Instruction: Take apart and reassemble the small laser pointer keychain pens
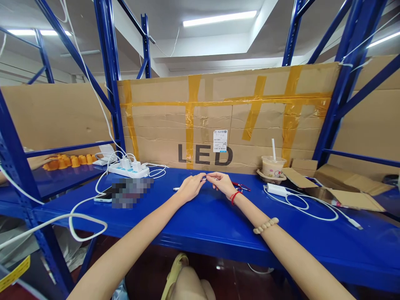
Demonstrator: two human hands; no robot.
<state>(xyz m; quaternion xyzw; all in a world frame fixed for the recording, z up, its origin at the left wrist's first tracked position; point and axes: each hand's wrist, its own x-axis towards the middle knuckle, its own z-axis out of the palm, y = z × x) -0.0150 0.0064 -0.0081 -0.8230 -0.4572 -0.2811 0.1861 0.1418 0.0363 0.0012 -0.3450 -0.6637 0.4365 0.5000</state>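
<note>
Over the middle of the blue shelf top [187,221], my left hand [190,187] and my right hand [220,183] meet at the fingertips. Both hands have their fingers pressed together around something small and partly shiny, mostly hidden by the fingers. A thin silvery, pen-like piece [176,189] sticks out to the left of my left hand. Just right of my right hand, a dark red and blue item [242,186], thin like a cord or frame, lies on the shelf.
A white power strip [128,170] with cables and a phone [104,195] are at left. Right are a drink cup [272,166], a white cable [300,202] and opened cardboard [350,187]. A cardboard wall [162,125] stands behind. Orange pieces [75,161] and another person's arm are far left.
</note>
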